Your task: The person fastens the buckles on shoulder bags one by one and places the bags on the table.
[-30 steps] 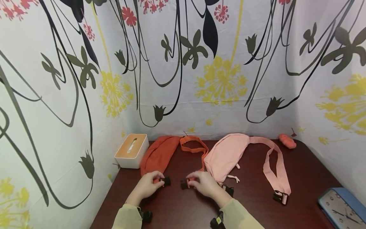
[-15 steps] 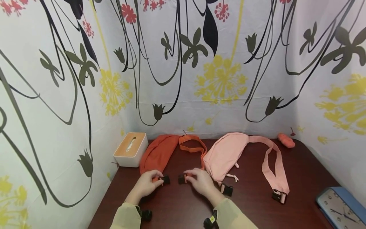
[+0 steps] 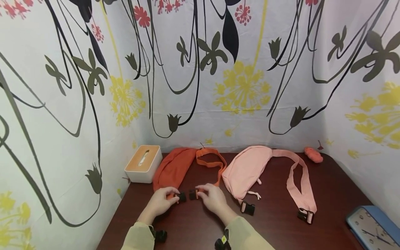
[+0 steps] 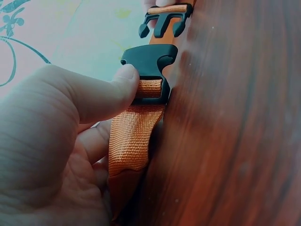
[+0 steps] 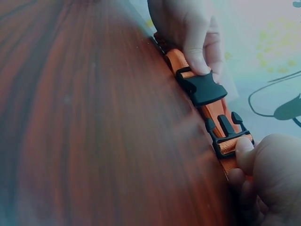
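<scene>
Fingers of a person's left hand (image 3: 160, 202) clamp the socket half (image 4: 149, 57) of a black plastic buckle at the lower center of the head view, the thumb pressed on its edge. Just to its right, the right hand (image 3: 215, 198) pinches the matching prong half (image 5: 228, 137) between thumb and curled fingers. The two pieces face each other, near but apart. The socket is smooth and flared, with curved cutouts at its sides and ribbed orange webbing (image 4: 135, 134) threaded through its slot; its mate shows a straight middle tongue between two barbed arms. Behind the hands, left of center, lies the rust-orange waist bag (image 3: 175, 166), flat and softly creased, its orange strap (image 3: 210, 163) looped beside it on the dark red-brown table (image 3: 193, 231). A pink waist bag (image 3: 248, 170) sits right of center, a white tissue box (image 3: 142, 175) at left, and a blue-framed clock (image 3: 373, 229) at lower right.
</scene>
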The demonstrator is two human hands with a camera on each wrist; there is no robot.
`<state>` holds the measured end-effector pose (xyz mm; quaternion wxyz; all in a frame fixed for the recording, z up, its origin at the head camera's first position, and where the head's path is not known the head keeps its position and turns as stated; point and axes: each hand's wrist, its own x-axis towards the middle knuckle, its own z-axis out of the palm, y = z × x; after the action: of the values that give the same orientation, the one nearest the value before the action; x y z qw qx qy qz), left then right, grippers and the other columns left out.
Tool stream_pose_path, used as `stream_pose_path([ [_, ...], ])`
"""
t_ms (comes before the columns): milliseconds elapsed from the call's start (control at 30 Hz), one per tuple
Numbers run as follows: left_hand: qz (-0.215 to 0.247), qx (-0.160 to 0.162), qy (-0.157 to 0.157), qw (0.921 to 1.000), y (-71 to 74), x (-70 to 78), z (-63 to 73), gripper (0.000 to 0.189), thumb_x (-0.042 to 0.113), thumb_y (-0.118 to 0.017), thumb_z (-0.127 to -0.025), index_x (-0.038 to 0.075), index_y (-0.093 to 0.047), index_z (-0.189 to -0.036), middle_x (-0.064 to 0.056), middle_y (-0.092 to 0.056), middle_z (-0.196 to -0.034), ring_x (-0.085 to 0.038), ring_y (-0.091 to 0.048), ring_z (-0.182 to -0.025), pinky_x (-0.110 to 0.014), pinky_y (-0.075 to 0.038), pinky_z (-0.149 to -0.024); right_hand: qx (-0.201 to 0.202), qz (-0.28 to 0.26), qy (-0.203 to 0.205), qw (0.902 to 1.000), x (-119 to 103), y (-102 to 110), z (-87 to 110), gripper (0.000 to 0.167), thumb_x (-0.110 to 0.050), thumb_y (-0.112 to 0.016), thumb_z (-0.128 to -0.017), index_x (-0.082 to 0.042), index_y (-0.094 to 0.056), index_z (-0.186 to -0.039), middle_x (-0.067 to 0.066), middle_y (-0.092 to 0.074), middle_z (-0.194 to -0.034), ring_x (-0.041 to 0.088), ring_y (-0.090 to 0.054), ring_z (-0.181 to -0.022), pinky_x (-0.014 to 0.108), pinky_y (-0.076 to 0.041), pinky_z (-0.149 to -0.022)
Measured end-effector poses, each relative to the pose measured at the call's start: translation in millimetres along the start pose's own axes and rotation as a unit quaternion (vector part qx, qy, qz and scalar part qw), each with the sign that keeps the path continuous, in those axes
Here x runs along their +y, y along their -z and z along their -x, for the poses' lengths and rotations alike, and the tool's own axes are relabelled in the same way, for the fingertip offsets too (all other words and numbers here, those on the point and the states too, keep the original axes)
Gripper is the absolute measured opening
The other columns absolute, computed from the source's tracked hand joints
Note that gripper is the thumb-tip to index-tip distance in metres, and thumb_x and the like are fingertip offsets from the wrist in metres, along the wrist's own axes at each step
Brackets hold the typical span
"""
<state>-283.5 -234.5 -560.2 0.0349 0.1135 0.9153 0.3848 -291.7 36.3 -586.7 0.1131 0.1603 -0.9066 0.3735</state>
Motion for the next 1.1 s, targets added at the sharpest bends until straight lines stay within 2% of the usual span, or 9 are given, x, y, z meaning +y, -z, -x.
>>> stream_pose_path([
  [267,-0.003,0.006,0.01,0.9999,-1.8,1.9,-0.2,0.009,0.027,-0.083,-0.099,0.031,-0.079,-0.106,0.012,-0.075,-0.093,-0.016,-0.063,-0.1,-0.041,-0.05,-0.093,0.002,0.0,-0.009,1.0,-4.7,-3.7,-1.2,0.018,-0.026,-0.08,-0.102,-0.028,-0.085,-0.119,-0.01,-0.074,-0.095,0.004,-0.061,-0.08,0.029,-0.052,-0.076],
  [533,-0.008,0.011,0.011,0.9999,-2.2,1.1,-0.8,0.01,0.027,-0.084,-0.098,0.032,-0.079,-0.105,0.013,-0.075,-0.094,-0.016,-0.063,-0.1,-0.041,-0.049,-0.093,-0.009,-0.003,-0.021,0.9997,-10.4,-6.5,-1.2,0.018,-0.026,-0.081,-0.101,-0.029,-0.085,-0.119,-0.008,-0.079,-0.103,0.012,-0.072,-0.093,0.037,-0.057,-0.084],
  [800,-0.007,0.013,-0.001,0.9999,-3.3,1.0,-0.8,0.011,0.026,-0.085,-0.098,0.031,-0.079,-0.105,0.013,-0.075,-0.093,-0.016,-0.064,-0.101,-0.042,-0.05,-0.094,-0.014,-0.003,-0.014,0.9998,-13.3,-11.3,-1.0,0.017,-0.027,-0.08,-0.102,-0.03,-0.085,-0.118,-0.01,-0.078,-0.101,0.013,-0.074,-0.096,0.039,-0.059,-0.085],
  [1100,-0.01,0.011,-0.004,0.9999,-3.8,-1.0,-0.5,0.01,0.026,-0.084,-0.098,0.031,-0.079,-0.105,0.014,-0.074,-0.088,-0.016,-0.064,-0.101,-0.042,-0.05,-0.095,-0.027,-0.019,-0.022,0.9992,-14.8,-12.5,-1.0,0.017,-0.028,-0.08,-0.102,-0.032,-0.085,-0.118,-0.009,-0.081,-0.106,0.018,-0.076,-0.104,0.043,-0.06,-0.09],
])
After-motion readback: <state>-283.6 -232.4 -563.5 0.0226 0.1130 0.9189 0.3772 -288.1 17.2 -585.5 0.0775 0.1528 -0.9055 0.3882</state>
